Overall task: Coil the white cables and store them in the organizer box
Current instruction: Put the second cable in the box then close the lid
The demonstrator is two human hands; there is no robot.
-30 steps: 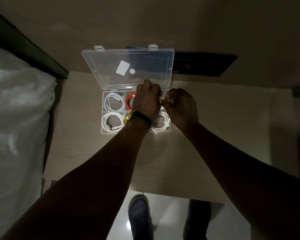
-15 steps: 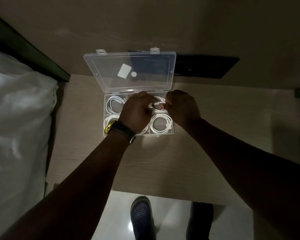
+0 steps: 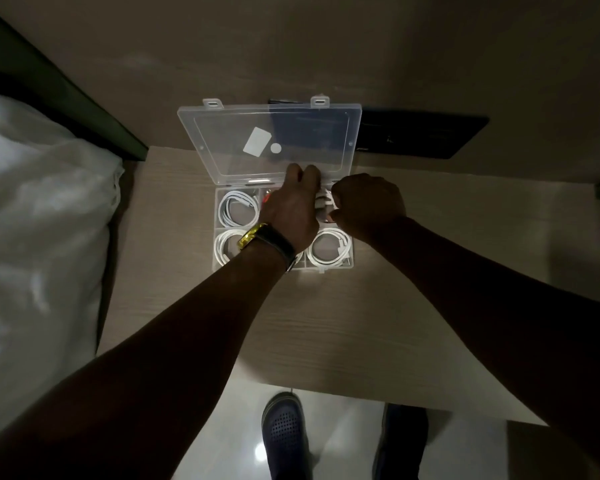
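Head cam, only view I've got. The organizer box (image 3: 284, 230) is clear plastic, sitting at 12 o'clock on the pale wood surface (image 3: 326, 323), its see-through lid (image 3: 271, 143) tipped up toward the wall with two white stickers on it. Three compartments show neatly coiled white cables: one at the box's 10 o'clock (image 3: 238, 207), one at 8 o'clock (image 3: 227, 245), one at 4 o'clock (image 3: 328, 251). A sliver of something red (image 3: 266, 197) peeks out in the top middle slot.

My left hand (image 3: 290, 209) and right hand (image 3: 368, 206) are bunched over the 2 o'clock compartment, both sets of fingers curled in around a small white cable bundle (image 3: 324, 202) between them. It's dim and mostly hidden, so how it's wound I can't tell. Black band with a gold clasp (image 3: 265, 239) on my left wrist.
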